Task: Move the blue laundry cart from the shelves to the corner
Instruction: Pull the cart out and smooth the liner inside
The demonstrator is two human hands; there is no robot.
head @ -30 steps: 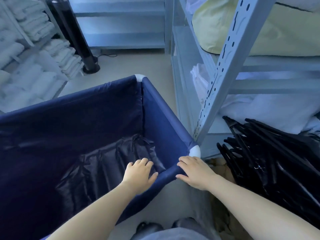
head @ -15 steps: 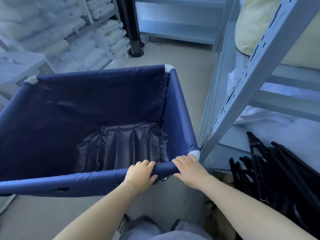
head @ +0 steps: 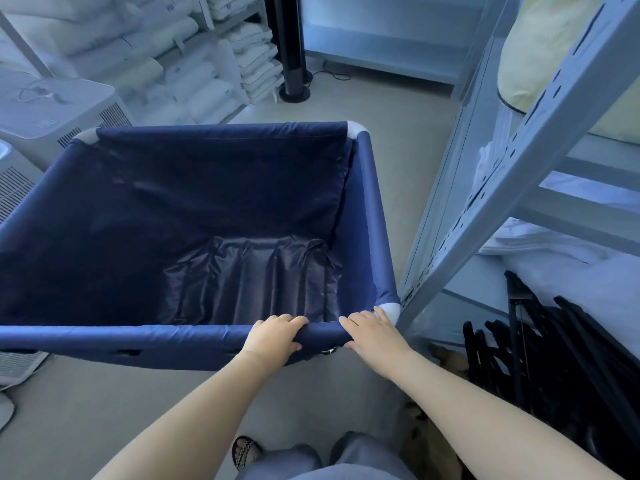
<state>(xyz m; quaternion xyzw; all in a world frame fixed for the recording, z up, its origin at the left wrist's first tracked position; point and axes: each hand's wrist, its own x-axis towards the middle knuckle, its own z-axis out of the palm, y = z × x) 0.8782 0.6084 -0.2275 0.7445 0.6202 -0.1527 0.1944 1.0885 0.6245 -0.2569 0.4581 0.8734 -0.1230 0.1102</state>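
Note:
The blue laundry cart (head: 370, 216) fills the middle and left of the view, a square fabric bin with white corner caps and dark creased fabric lying at its bottom. My left hand (head: 272, 339) is wrapped over the cart's near rim. My right hand (head: 372, 332) grips the same rim just beside the near right corner cap. That corner sits close against the slanted post of the metal shelves (head: 512, 188) on the right.
White appliances (head: 52, 112) stand at the left, touching or near the cart's far left corner. Shelves of folded white linen (head: 194, 64) line the back left. A black tower fan (head: 289, 46) stands behind. Black folded racks (head: 561, 358) lean at lower right.
The cart has swung so its whole near rim now faces me squarely, and its far left corner has come into view. Both hands stay on the rim.

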